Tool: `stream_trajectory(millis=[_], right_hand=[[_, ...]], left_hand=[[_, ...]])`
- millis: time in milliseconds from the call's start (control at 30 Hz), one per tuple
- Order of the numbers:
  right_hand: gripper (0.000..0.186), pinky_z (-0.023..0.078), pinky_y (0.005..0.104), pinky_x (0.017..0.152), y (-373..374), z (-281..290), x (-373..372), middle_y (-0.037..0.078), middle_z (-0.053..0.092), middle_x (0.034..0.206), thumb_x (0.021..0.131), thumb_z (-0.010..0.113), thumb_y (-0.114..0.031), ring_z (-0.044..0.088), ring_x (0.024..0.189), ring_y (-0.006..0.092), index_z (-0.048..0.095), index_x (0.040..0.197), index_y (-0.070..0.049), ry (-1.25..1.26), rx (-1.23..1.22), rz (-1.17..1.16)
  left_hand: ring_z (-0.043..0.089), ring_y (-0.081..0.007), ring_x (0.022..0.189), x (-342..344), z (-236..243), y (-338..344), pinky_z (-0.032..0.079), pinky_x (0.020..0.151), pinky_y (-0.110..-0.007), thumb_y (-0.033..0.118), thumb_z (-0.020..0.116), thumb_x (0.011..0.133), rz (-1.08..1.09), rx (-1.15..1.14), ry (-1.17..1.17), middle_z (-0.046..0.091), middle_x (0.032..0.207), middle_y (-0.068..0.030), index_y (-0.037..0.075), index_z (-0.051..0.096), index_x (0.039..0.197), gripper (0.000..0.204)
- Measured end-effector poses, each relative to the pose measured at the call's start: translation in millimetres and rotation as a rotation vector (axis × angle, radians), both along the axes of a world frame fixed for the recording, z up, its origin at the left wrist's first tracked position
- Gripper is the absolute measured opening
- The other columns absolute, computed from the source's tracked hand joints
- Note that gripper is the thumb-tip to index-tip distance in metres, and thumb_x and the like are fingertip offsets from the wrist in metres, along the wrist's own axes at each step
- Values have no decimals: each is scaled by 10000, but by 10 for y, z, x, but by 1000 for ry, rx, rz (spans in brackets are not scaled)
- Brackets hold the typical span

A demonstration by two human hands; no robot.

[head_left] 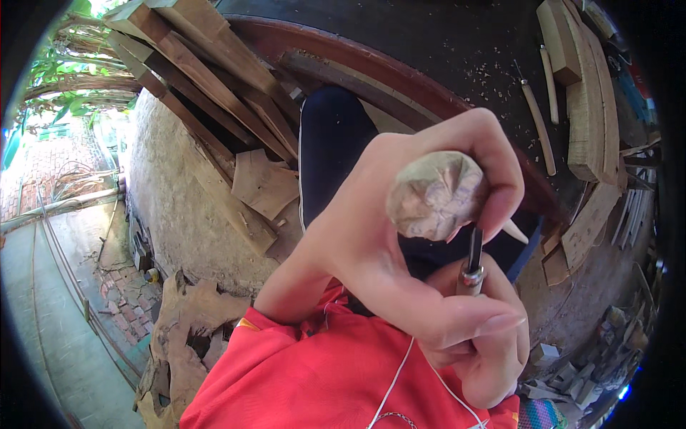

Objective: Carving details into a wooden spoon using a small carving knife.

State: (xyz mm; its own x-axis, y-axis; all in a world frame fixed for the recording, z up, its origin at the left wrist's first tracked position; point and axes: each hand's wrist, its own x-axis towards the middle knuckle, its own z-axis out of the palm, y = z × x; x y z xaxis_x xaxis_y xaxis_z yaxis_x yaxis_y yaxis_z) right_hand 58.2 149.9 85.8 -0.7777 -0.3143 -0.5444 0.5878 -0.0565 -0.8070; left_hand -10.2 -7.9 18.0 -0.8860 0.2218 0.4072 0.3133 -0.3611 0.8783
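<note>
My left hand (375,236) is wrapped round a round, pale wood piece (432,193) with a carved, star-like top and faint blue markings; a pointed pale end pokes out beyond the fingers on the right. Beneath it, my right hand (493,357) grips a carving tool (470,275) with a dark metal blade, a metal collar and a wooden handle. The blade rises to the lower right side of the piece, its tip hidden there. My left thumb reaches across the right hand, over the tool's handle.
A red-rimmed dark surface (443,50) ahead holds shavings, two long-handled tools (536,121) and thick wood blocks (589,121). Planks (207,71) lean at upper left. An irregular wood slab (171,314) lies at lower left. Wood offcuts (593,372) are piled at lower right.
</note>
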Motion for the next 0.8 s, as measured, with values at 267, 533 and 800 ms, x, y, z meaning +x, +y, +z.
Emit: stream_trajectory(millis=[267,533,800], right_hand=[[421,263,241,404,38,13,45,44,518,652,990,537,-377,359,415,71,509,1058,38,-197,-63,-56],[424,368,254,472,-197,-163,15,112,549,779,953,560,-266,424,482,107,423,1170,73,108,-195,-239],[500,313,226,487,-153,-235,-129,63,503,614,1052,480,-357,382,491,81,387,1286,75,136,-378,-96]], left_hand=[[611,-127,634,-13,93,-33,461,574,-252,260,870,653,-13,-136,59,617,752,-28,31,586,891,436],[566,-135,708,-32,71,-38,431,644,-279,586,361,1028,-90,44,-195,636,780,-55,10,635,909,649],[603,-186,671,-29,71,41,528,813,-315,600,277,1062,202,-136,-155,685,892,-183,-54,602,1007,732]])
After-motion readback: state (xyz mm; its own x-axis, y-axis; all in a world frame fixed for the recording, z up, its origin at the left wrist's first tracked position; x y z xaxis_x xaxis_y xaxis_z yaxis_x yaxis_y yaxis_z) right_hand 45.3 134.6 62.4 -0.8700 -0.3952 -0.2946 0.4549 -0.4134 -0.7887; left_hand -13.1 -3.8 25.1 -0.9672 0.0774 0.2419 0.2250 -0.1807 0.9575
